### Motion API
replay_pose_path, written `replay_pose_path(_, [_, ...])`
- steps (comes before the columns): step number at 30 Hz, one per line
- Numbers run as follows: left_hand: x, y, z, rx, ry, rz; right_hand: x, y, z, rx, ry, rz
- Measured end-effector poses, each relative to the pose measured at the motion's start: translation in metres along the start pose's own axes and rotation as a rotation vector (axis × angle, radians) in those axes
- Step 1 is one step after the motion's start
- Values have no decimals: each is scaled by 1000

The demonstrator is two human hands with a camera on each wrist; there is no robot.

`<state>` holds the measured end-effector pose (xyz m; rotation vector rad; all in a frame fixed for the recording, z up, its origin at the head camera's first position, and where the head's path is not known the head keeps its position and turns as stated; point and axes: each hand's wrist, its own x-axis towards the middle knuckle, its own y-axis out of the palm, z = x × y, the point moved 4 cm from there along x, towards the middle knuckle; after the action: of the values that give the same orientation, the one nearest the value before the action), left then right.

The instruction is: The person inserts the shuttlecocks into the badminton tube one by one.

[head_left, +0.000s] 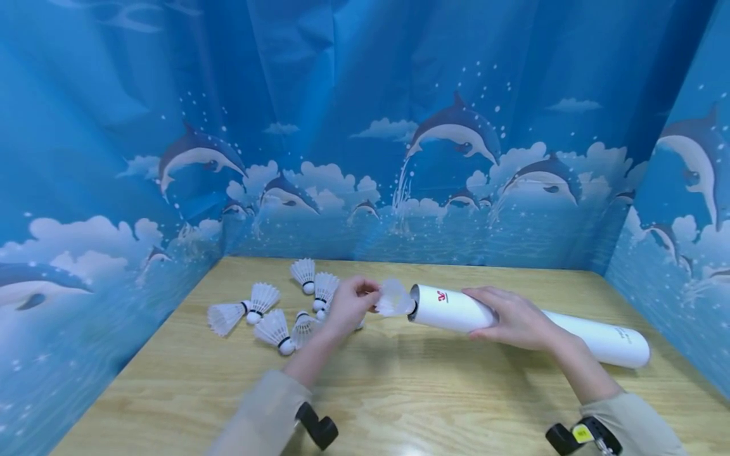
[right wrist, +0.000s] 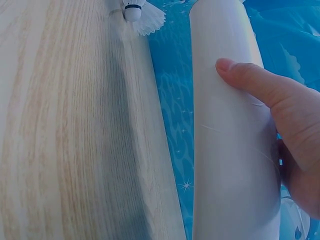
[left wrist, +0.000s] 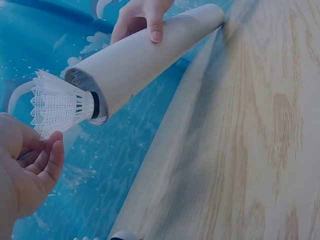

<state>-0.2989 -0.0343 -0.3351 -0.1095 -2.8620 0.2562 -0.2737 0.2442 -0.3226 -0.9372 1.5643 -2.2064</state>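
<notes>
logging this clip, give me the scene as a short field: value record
left hand: left hand pinches the feather skirt of a shuttlecock
shuttlecock: cork end at the tube mouth, skirt outside
right hand: right hand grips the white tube near its open end
tube: lies across the wooden table, open end toward the left hand
loose shuttlecocks: a cluster on the table by the left hand
backdrop: blue dolphin curtain

The shuttlecock [head_left: 393, 297] is showing blurred in the head view; the tube's [right wrist: 232, 150] ends are running past the right wrist view's edges.
</notes>
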Motion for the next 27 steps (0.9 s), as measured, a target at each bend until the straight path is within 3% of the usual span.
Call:
replay_pose_path(12, [1, 21, 6, 12, -15, 26, 1, 1, 0, 2, 6, 10])
replay_pose_path(22, [2, 24, 5, 232, 152, -7, 1, 1, 1, 10, 3, 5])
replay_pose_path(27, [2, 29, 3, 266, 169, 6, 2, 0, 1, 11, 12, 16])
